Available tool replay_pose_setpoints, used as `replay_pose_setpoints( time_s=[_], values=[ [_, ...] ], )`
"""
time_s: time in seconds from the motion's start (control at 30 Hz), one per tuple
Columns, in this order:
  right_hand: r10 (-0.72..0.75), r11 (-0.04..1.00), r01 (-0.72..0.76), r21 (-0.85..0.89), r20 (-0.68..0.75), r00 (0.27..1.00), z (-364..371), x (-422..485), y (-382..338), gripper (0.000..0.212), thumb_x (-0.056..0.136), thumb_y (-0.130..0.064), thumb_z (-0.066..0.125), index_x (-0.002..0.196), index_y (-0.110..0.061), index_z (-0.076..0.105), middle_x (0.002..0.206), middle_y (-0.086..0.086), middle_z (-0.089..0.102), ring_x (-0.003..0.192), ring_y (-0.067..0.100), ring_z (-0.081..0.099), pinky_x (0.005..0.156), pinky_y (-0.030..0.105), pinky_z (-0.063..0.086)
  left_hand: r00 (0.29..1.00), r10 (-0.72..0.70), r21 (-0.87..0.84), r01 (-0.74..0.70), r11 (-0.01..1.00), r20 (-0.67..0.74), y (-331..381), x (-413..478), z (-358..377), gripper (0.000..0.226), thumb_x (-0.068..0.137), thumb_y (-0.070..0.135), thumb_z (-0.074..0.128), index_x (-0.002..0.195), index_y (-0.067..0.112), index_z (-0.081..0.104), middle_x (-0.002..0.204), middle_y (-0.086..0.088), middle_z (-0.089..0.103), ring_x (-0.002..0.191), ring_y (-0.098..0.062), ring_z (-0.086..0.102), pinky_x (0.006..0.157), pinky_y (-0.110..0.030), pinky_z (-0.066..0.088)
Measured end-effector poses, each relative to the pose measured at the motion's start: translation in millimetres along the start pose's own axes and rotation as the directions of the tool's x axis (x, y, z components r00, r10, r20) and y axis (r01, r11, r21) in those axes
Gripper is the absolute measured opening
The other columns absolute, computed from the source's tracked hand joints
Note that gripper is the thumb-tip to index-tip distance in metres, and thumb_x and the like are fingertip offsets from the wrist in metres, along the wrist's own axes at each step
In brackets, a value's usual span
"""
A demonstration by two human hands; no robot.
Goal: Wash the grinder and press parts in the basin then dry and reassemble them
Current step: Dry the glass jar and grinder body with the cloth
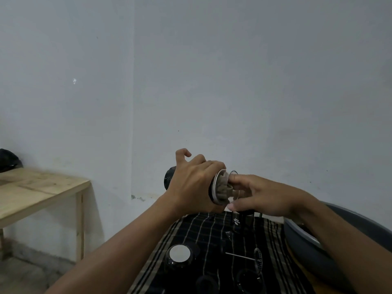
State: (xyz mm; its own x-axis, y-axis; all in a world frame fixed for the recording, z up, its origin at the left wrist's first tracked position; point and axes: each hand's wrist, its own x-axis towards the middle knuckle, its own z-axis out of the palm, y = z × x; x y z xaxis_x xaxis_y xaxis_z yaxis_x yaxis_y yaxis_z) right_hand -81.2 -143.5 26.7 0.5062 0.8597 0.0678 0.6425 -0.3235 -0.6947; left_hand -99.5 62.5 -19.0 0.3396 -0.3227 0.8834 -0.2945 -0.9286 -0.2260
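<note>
We've got the grinder body (169,179) held mid-air above the far edge of the striped cloth (191,234) — long axis roughly horizontal, open rim facing right. Left hand (191,183) wraps the barrel; right hand (254,194) pinches a drying rag (222,187) stuffed into the mouth — twisting looks next.

We record both forearms raised, left hand (192,183) curled in a grip, right hand (257,195) pinching with fingertips (233,178).
</note>
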Motion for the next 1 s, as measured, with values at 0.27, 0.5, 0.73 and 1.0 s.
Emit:
replay_pose_setpoints(
  time_s=[0.27, 0.5, 0.73, 1.0],
  values=[
    [-0.034, 0.92, -0.136, -0.368, -0.422, 0.906, 28.6, 24.2, 21.9, 0.02, 0.102, -0.023, 0.054, 0.12, -0.032, 0.057, 0.118, -0.017, 0.067, 0.119, 0.008, 0.06, 0.121, 0.062, 0.018, 0.998, -0.003, 0.036, 0.006, 0.999, -0.068, 1.2, 1.7, 8.4, 0.051, 0.061, 0.059, 0.074, 0.097, 0.021, 0.071, 0.085, 0.013, 0.073, 0.073, -0.015, 0.065, 0.09, -0.048, 0.03],
    [-0.012, 0.997, 0.05, 0.066, -0.491, 0.871, 34.7, 16.1, 15.5, 0.016, 0.101, -0.009, 0.059, 0.098, -0.018, 0.072, 0.07, -0.014, 0.072, 0.062, -0.005, 0.063, 0.067, 0.012, 0.045, 0.987, -0.11, 0.12, 0.124, 0.985, -0.117, -6.5, -21.4, 19.5, 0.056, 0.064, 0.068, 0.074, 0.096, 0.022, 0.071, 0.089, 0.012, 0.073, 0.075, -0.017, 0.063, 0.086, -0.048, 0.029],
    [0.058, 0.894, 0.294, 0.338, -0.738, 0.672, 36.2, 3.3, 22.3, 0.015, 0.101, -0.013, 0.058, 0.108, -0.022, 0.069, 0.101, -0.005, 0.077, 0.097, 0.012, 0.072, 0.083, 0.031, 0.055, 0.952, -0.288, 0.107, 0.277, 0.955, 0.103, -10.3, -13.3, 13.6, 0.053, 0.056, 0.064, 0.072, 0.095, 0.028, 0.068, 0.084, 0.016, 0.073, 0.073, -0.015, 0.062, 0.081, -0.041, 0.023],
    [-0.6, 0.718, 0.193, -0.669, -0.454, 0.659, 61.2, 18.6, 51.5, 0.032, 0.103, -0.026, 0.05, 0.127, -0.015, 0.067, 0.157, 0.003, 0.042, 0.152, 0.025, 0.029, 0.117, 0.059, 0.034, 0.888, -0.29, 0.064, 0.286, 0.956, 0.356, 8.3, 9.3, -3.9, 0.039, 0.073, 0.061, 0.068, 0.089, 0.033, 0.046, 0.067, 0.013, 0.047, 0.079, -0.012, 0.054, 0.087, -0.04, 0.027]
  ],
)
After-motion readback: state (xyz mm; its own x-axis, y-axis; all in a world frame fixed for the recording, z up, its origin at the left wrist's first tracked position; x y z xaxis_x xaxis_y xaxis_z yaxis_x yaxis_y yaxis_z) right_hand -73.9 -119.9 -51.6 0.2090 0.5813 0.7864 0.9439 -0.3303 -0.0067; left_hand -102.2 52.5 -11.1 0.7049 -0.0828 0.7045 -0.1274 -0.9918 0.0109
